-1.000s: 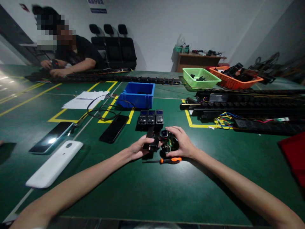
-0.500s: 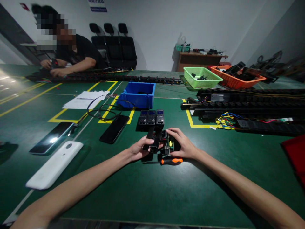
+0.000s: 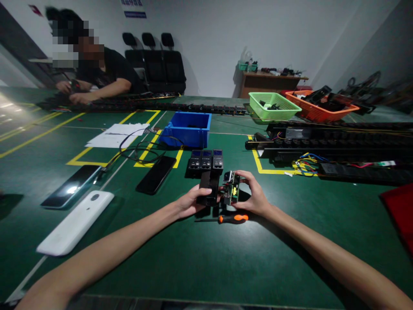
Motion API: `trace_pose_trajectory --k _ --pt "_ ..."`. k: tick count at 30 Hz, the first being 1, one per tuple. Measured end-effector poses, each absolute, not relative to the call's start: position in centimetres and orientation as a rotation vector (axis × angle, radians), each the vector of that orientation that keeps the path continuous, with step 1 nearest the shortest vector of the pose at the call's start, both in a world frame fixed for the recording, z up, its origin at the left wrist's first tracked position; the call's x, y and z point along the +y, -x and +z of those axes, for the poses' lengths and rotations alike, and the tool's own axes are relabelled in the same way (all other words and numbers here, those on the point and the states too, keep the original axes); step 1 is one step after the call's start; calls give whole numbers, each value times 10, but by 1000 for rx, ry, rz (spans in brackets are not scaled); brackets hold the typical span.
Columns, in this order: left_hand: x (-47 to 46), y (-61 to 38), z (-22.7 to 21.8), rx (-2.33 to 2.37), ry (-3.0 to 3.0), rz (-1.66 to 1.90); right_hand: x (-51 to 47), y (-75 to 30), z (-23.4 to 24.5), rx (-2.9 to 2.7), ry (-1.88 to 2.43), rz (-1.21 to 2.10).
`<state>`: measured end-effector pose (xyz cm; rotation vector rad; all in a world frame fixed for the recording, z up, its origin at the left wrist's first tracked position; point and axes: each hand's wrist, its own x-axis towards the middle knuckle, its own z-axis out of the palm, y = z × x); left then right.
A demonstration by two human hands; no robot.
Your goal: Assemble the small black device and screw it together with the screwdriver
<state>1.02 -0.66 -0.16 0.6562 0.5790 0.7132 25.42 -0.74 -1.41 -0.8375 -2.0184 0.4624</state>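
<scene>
Fingers (image 3: pixel 197 194) of the left hand (image 3: pixel 189 206) are curled and pressed around the lower end of a black rectangular plastic housing (image 3: pixel 209 186), with the thumb on top. The right hand (image 3: pixel 254 199) pinches a small green circuit board (image 3: pixel 231 192) by its edges, fingertips above and thumb below. Both parts are held just above the dark green table mat (image 3: pixel 206 262) at the middle of the view. The board sits at the housing's 3 o'clock side, apparently touching it.

A blue open plastic bin (image 3: pixel 187 129) stands at 12 o'clock from the hands, well apart. A white oblong plastic device (image 3: pixel 75 221) lies at 9 o'clock and a black slab phone (image 3: pixel 155 173) at 10 o'clock. A row of three black modules with blue displays (image 3: pixel 206 159) sits at 12 o'clock, just beside the housing. An orange-handled screwdriver (image 3: pixel 234 218) lies at 6 o'clock, close under the right hand.

Doing this well probably means keeping the left grip firm and steady so that only the board moves. The right fingers are best kept on the board's edges, off its components. The board likely needs to stay square to the housing and should not be forced if it binds. The right wrist should stay clear of the screwdriver so it cannot roll.
</scene>
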Motion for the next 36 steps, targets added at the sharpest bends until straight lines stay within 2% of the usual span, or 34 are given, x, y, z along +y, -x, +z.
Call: trace_pose_trajectory --k 36 --pt "-7 -8 -7 659 -700 689 -8 -247 -8 -2162 676 636"
